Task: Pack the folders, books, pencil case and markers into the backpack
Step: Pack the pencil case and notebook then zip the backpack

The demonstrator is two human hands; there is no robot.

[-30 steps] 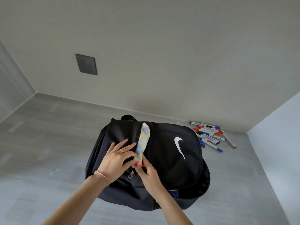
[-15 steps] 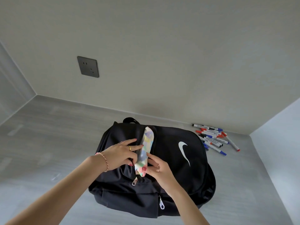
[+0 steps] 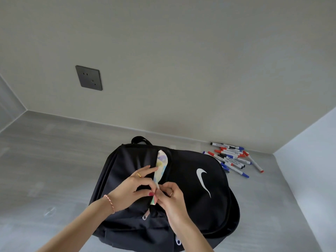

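Both hands, left (image 3: 130, 190) and right (image 3: 170, 194), have closed together, pinching the pencil case (image 3: 160, 171) into the backpack (image 3: 190, 206) opening.

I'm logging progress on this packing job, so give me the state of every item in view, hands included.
backpack: lying on the floor, one zip opening parted
pencil case: pastel, partly tucked into that opening, its upper end showing
markers: loose pile on the floor beside the backpack, not packed, caps on
left hand: on the backpack, fingers at the pencil case
right hand: pinching the pencil case's lower end
wall socket: nothing plugged in
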